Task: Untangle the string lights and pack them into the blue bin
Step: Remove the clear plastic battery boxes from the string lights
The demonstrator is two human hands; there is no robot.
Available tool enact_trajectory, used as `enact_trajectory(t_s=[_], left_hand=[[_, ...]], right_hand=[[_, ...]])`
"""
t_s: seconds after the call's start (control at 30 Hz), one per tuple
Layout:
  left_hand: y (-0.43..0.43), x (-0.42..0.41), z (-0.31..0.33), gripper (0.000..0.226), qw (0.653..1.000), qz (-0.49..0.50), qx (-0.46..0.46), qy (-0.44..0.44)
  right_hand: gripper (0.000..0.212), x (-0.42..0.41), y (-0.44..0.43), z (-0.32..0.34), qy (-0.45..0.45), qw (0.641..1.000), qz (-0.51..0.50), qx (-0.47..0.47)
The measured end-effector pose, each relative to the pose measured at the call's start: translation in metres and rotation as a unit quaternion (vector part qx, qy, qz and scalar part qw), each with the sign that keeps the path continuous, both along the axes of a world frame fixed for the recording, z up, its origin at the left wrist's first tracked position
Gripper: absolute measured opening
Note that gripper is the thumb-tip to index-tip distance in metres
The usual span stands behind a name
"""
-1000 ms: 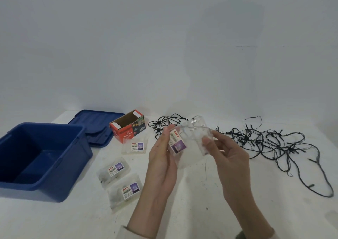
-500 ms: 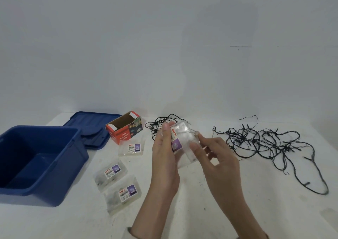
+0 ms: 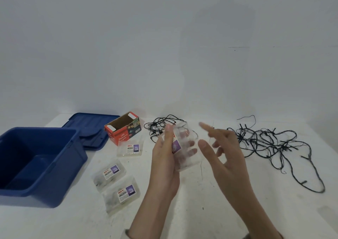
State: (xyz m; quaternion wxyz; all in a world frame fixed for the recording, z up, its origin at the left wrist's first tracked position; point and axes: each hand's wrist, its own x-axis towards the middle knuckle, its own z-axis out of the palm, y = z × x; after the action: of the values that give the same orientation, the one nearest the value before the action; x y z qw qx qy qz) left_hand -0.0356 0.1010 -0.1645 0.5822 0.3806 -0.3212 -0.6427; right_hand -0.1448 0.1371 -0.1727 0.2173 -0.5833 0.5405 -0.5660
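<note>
Head view: the left hand [image 3: 164, 163] grips a clear packet [image 3: 185, 148] above the table [image 3: 237, 198], fingers curled round it; the right hand [image 3: 222, 153] hovers just beside, fingers spread. Tangled black lights [image 3: 270, 141] lie at right, the blue bin [image 3: 70, 174] at left.

Blue bin [image 3: 70, 173] at the left edge: mouth open from above. Its lid [image 3: 87, 129] lies flat behind it. Three clear packets [image 3: 109, 173] and an open cardboard box [image 3: 124, 131] obstruct the strip right of the bin. String lights [image 3: 270, 143] sprawl over the far right, with a smaller tangle [image 3: 158, 127] behind centre. Table [image 3: 228, 216] toward the near edge, right of centre: unobstructed.
</note>
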Motion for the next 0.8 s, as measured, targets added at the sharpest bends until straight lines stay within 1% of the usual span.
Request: enact_trajectory(t_s=[0.07, 0.1, 0.17, 0.2, 0.23, 0.27, 0.33, 0.4, 0.43, 0.53, 0.7, 0.8], left_hand=[[0.000, 0.000, 0.000, 0.043, 1.000, -0.007, -0.002, 0.013], [0.001, -0.001, 0.000, 0.041, 1.000, -0.012, -0.004, 0.012], [0.003, -0.002, 0.001, 0.045, 1.000, -0.009, -0.008, -0.003], [0.003, -0.002, 0.001, 0.048, 1.000, -0.003, -0.009, -0.014], [0.003, -0.003, 0.001, 0.051, 1.000, 0.002, -0.008, -0.025], [0.004, -0.003, 0.001, 0.053, 0.999, 0.008, -0.005, -0.033], [0.004, -0.004, 0.002, 0.055, 0.999, 0.017, 0.001, -0.040], [0.005, -0.004, 0.003, 0.056, 0.999, 0.021, 0.000, -0.050], [0.005, -0.004, 0.003, 0.054, 0.998, 0.023, 0.001, -0.054], [0.006, -0.005, 0.004, 0.046, 0.997, 0.028, 0.001, -0.067], [0.009, -0.005, 0.008, 0.051, 0.997, 0.030, 0.007, -0.066], [0.010, -0.006, 0.009, 0.043, 0.997, 0.031, 0.015, -0.071]], right_hand=[[0.047, -0.003, 0.000, -0.002, -0.033, 0.999, -0.010, 0.029], [0.046, -0.005, 0.000, -0.002, -0.071, 0.996, 0.005, 0.053], [0.032, -0.010, -0.002, -0.001, -0.164, 0.982, 0.054, 0.075], [0.031, -0.011, -0.001, 0.000, -0.183, 0.979, 0.058, 0.068], [0.033, -0.011, -0.001, 0.000, -0.176, 0.982, 0.046, 0.052], [0.035, -0.011, 0.000, -0.001, -0.140, 0.990, 0.024, 0.021], [0.032, -0.009, 0.000, -0.003, -0.003, 0.997, -0.030, -0.066], [0.028, -0.007, -0.002, -0.007, 0.127, 0.979, -0.067, -0.148], [0.027, -0.007, -0.003, -0.009, 0.165, 0.968, -0.071, -0.174], [0.026, -0.007, -0.004, -0.012, 0.225, 0.947, -0.081, -0.213], [0.026, -0.008, -0.005, -0.011, 0.245, 0.943, -0.091, -0.205], [0.028, -0.007, -0.004, -0.009, 0.279, 0.936, -0.090, -0.193]])
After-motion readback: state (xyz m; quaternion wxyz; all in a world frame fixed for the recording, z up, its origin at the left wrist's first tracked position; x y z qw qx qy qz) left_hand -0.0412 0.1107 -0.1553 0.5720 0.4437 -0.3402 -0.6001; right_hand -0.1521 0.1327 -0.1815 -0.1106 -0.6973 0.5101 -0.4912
